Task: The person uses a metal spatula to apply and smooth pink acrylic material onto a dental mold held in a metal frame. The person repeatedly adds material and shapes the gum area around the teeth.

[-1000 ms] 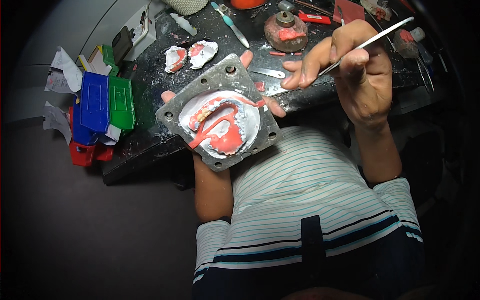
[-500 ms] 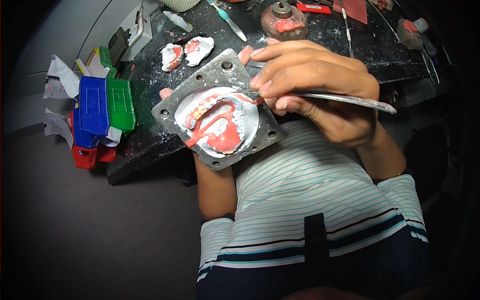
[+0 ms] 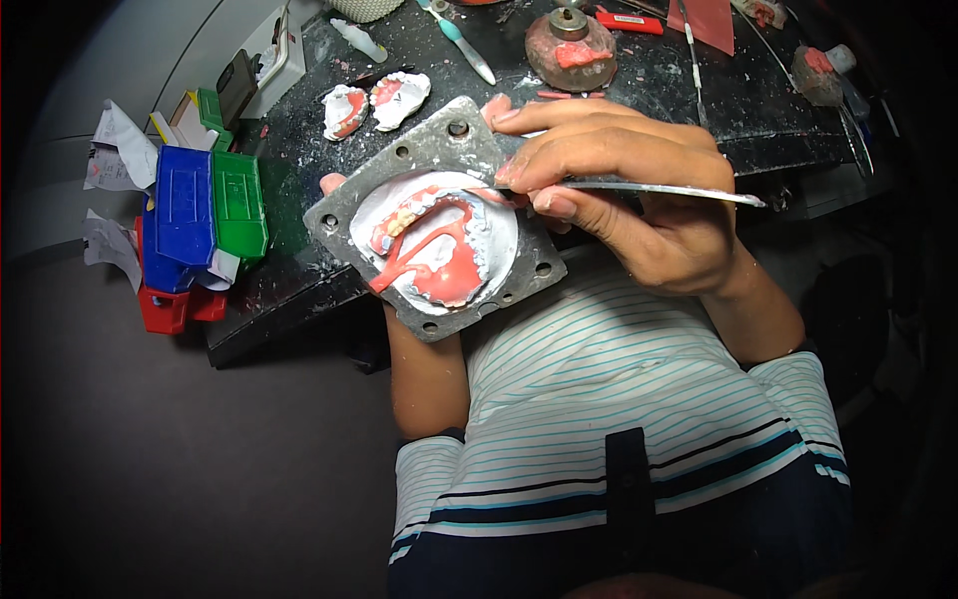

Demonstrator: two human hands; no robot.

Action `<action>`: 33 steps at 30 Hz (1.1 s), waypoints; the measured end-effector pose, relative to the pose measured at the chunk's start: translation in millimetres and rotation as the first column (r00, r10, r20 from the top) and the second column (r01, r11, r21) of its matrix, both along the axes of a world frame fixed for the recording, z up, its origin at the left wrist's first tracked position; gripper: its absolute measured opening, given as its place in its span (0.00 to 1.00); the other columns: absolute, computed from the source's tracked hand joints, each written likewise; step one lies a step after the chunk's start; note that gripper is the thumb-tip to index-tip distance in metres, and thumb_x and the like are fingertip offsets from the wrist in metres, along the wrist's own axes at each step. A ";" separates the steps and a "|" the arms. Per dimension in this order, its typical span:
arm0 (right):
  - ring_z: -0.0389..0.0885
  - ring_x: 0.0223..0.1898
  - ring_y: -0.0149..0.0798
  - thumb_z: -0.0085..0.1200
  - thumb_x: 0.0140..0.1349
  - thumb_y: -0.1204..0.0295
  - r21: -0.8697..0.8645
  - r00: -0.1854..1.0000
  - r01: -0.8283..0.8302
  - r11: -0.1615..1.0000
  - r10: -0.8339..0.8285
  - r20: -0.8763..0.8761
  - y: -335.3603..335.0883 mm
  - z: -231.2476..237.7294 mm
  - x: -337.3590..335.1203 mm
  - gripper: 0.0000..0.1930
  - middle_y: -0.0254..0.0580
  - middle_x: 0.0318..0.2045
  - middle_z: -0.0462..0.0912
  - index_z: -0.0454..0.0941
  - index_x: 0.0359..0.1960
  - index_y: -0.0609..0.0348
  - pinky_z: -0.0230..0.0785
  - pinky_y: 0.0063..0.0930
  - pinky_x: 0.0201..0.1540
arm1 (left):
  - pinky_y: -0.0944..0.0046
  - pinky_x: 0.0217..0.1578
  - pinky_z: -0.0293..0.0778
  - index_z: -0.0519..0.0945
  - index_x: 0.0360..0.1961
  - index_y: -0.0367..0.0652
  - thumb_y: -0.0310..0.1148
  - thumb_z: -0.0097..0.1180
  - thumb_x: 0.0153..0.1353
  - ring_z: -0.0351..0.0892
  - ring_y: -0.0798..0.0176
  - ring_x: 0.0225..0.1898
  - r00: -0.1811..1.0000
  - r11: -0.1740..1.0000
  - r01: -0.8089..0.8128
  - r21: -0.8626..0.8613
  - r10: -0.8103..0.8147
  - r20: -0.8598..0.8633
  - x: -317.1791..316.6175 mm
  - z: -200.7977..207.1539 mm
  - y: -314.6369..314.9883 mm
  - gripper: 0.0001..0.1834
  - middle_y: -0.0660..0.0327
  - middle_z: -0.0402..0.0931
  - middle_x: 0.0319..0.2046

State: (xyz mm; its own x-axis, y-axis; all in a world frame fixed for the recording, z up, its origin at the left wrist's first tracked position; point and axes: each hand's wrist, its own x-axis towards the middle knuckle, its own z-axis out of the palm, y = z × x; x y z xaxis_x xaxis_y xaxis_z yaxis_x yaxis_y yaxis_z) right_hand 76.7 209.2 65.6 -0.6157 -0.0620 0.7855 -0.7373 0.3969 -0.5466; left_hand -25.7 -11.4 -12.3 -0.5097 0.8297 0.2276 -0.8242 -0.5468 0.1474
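Left hand holds a metal plate, plaster and red wax already inside; right hand grips a tool, work seemingly unfinished.

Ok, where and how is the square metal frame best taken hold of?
Probably by its bare outer edges, from underneath: the square metal frame is broad and flat, and its upper face carries white plaster and pinkish-red material that careless contact could mar. The left hand is beneath it, fingertips showing past its edges.
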 end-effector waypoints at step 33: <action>0.91 0.46 0.47 0.66 0.58 0.82 -0.070 0.998 0.065 0.995 -0.063 0.031 -9.2 -9.5 7.4 0.08 0.51 0.39 0.90 0.87 0.39 0.68 0.83 0.32 0.47 | 0.35 0.65 0.71 0.52 0.78 0.37 0.78 0.48 0.59 0.60 0.34 0.72 0.993 0.996 -0.094 -0.008 0.094 0.065 4.5 23.2 20.1 0.63 0.36 0.42 0.78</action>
State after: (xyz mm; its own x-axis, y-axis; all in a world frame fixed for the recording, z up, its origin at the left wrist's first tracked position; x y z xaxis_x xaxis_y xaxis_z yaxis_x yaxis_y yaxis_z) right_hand 84.1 200.0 56.0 -0.6388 0.0334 0.7686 -0.6956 0.4018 -0.5956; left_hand -21.2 8.7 10.9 -0.5992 0.7784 0.1873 -0.7771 -0.6217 0.0980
